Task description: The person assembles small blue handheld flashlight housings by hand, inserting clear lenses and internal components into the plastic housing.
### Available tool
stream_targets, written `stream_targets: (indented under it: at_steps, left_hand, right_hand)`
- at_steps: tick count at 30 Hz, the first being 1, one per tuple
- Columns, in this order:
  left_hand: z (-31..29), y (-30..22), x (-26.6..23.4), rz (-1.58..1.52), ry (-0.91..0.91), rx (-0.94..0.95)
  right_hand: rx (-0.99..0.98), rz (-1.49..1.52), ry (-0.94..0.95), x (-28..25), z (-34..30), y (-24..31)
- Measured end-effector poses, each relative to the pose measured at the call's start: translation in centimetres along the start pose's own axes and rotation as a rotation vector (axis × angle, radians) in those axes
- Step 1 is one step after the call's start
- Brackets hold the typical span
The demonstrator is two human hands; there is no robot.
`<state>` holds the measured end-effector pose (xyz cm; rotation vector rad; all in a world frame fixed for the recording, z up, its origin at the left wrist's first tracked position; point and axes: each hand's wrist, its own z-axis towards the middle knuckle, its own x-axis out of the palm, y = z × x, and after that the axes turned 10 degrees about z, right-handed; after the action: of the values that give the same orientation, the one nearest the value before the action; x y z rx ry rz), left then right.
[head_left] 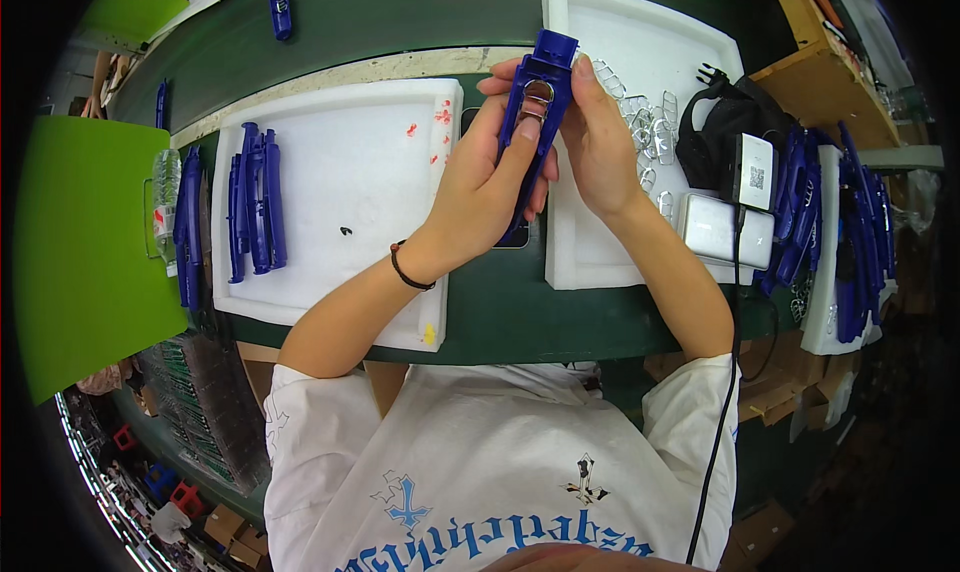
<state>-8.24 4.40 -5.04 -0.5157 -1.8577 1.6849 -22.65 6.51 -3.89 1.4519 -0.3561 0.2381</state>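
Over the gap between two white foam trays, I hold a long blue plastic part (pixel 553 57) upright with both hands. Its oval opening contains a shiny bent-wire ring (pixel 539 93). My left hand (pixel 465 187) is closed around the lower half, its thumb pressed on the front just below the ring. On the other side, my right hand (pixel 607 157) grips the upper part, thumb along the edge; some of its fingers are hidden behind the part. Loose wire rings (pixel 655 137) lie in the right foam tray (pixel 580 262), beside my right hand.
Several blue parts (pixel 262 202) lie in the left foam tray (pixel 320 307). A black strap bag (pixel 725 122), a white box-shaped device (pixel 715 230) and a cable (pixel 737 302) occupy the right side. A dark phone (pixel 516 238) lies partly beneath my hands. More blue parts (pixel 798 212) stand far right.
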Motion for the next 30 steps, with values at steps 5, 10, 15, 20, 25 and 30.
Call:
stream_targets:
  at_steps: [5,10,15,20,25,30]
  left_hand:
    - [-0.1,-1.0,-2.4,-0.225,0.255,-0.13]
    - [-0.2,-2.5,-2.7,-0.382,0.405,-0.097]
    - [-0.5,-1.5,-2.2,0.045,0.294,-0.125]
    - [-0.5,-2.3,-2.1,-0.266,0.383,-0.206]
    - [-0.8,-2.0,-2.4,-0.079,0.355,-0.143]
    - [-0.5,-2.0,-2.4,-0.036,0.332,-0.174]
  right_hand:
    - [-0.08,0.042,0.069,-0.7,0.2,-0.5]
    - [-0.042,0.206,0.101,-2.0,0.6,-0.4]
    - [0.036,0.113,-0.119,-1.6,0.3,-0.4]
    - [-0.013,0.111,-0.087,-2.6,0.8,-0.4]
    - [-0.015,-0.048,-0.003,-2.3,0.7,0.9]
    - [0.152,0.063,-0.006,-3.0,0.8,1.4]
